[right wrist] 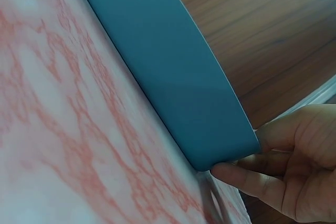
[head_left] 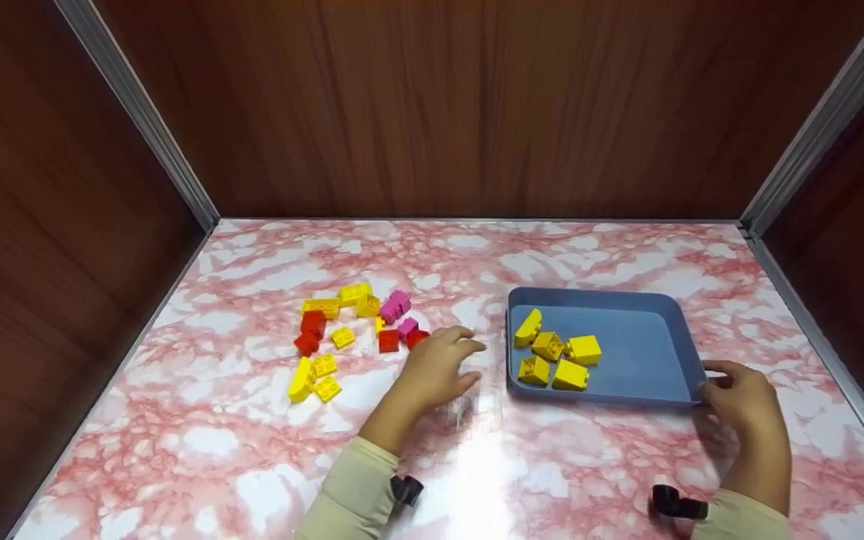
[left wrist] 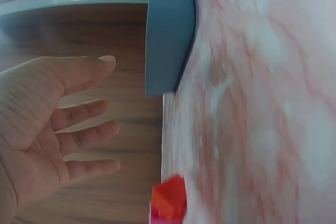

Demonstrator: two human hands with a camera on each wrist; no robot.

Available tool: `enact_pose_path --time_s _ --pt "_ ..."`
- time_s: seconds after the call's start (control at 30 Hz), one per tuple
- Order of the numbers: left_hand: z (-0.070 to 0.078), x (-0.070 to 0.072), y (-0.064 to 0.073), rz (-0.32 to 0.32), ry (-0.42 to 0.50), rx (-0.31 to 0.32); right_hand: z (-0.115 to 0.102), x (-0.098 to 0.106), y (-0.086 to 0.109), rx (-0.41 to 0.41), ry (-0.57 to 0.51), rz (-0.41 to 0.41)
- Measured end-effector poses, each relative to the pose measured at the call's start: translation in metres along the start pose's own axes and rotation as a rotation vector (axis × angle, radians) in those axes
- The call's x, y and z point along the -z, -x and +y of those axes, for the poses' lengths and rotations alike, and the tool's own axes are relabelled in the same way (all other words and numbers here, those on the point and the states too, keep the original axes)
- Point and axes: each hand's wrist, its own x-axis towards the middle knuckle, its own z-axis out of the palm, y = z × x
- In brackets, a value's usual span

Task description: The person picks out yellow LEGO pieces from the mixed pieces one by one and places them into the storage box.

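Note:
My left hand (head_left: 438,369) is over the table between the loose bricks and the tray, fingers spread and nothing in it. In the left wrist view its palm and relaxed fingers (left wrist: 86,137) show beside the tray's wall. My right hand (head_left: 745,397) holds the blue-grey tray (head_left: 646,352) at its near right corner. The thumb (right wrist: 247,179) lies against the corner and the other fingers go round the side, partly hidden. Several yellow toy bricks (head_left: 583,350) lie in the tray's left half. Nearest the left hand are a red brick (head_left: 417,337) and a pink brick (head_left: 407,328).
Left of the left hand, yellow bricks (head_left: 343,337), red bricks (head_left: 313,324) and another pink brick (head_left: 395,306) lie scattered on the pink marbled table (head_left: 214,480). Wood-grain panels (head_left: 477,112) with metal edging enclose the back and sides.

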Motion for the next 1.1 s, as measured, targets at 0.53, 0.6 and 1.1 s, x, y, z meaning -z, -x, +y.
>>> enact_pose_path --time_s 0.53,0.6,1.1 --pt "-0.066 0.018 0.068 0.172 0.081 0.266 -0.002 0.0 -0.001 0.007 -0.024 -0.011" --pt "-0.075 0.021 0.077 0.19 0.062 0.303 -0.002 0.0 -0.001 0.007 -0.023 -0.005" --pt "-0.133 0.051 0.13 0.136 0.005 0.666 0.001 0.0 0.0 0.0 -0.028 -0.004"
